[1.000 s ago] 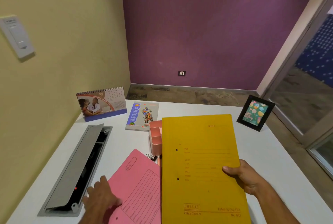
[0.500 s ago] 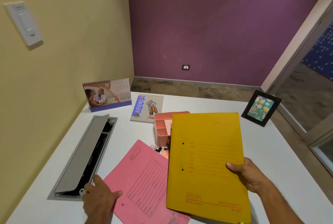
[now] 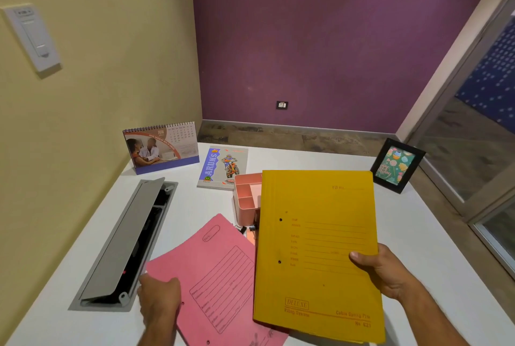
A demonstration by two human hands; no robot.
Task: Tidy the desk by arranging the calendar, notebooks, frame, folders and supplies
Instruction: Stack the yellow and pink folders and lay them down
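The right hand [image 3: 390,273] grips the yellow folder [image 3: 317,251] by its right edge, thumb curled over the cover and fingers hidden beneath, holding it tilted up off the white desk [image 3: 434,248] so that its lower left corner overlaps the pink folder [image 3: 220,278]. The left hand [image 3: 158,304] rests on the pink folder's left corner, fingers bent down onto it; whether they pinch the edge or only press it flat I cannot tell. That pink folder lies askew on the desk, just beside the open cable tray [image 3: 125,239]. It looks to me like the folders are being gathered into one pile, and to do it well I would square the pink one to the desk edge first, then lay the yellow one on top with spines and corners matched, lowering it flat rather than dropping it. The pink organizer [image 3: 245,200] and the small clips [image 3: 248,228] sit right behind, partly hidden by the yellow cover, so a careless swing could knock them. The calendar [image 3: 161,147], notebook [image 3: 223,167] and frame [image 3: 395,166] stand further back, well apart.
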